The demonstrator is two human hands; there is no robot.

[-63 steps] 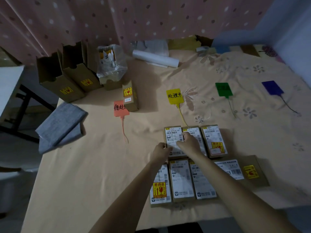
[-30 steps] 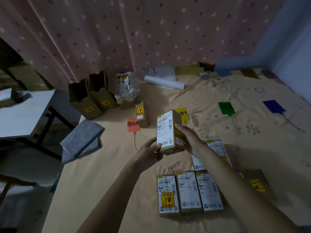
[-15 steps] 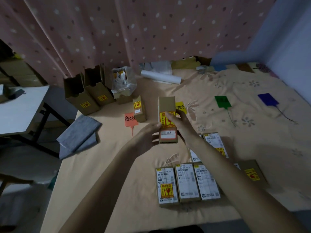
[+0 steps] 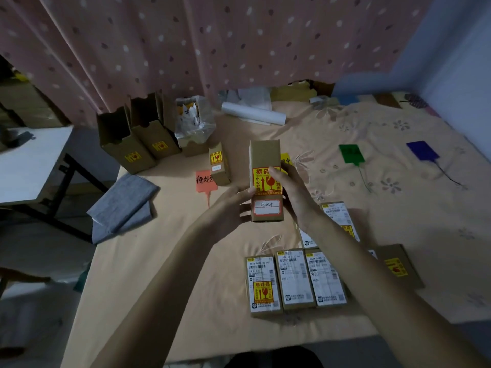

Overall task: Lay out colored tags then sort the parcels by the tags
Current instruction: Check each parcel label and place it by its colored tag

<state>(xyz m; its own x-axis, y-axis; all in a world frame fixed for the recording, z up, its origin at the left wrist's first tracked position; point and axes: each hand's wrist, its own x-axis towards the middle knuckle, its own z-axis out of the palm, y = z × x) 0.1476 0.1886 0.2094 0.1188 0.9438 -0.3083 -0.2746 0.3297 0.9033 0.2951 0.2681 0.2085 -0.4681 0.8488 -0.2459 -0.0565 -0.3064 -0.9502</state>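
The held parcel (image 4: 265,179) at frame centre bears a yellow sticker reading 易碎品 and 小心轻放, with a white red-edged label below it handwritten 处理中. Left of it, the orange tag (image 4: 204,181) shows 待处. The yellow tag (image 4: 286,159) behind the parcel shows 中. Printing on the lower parcels' labels (image 4: 261,280) is too small to read surely.

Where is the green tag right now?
In the head view the green tag lies flat on the bedsheet, right of centre, between the yellow tag and the blue tag, beyond the parcel rows.
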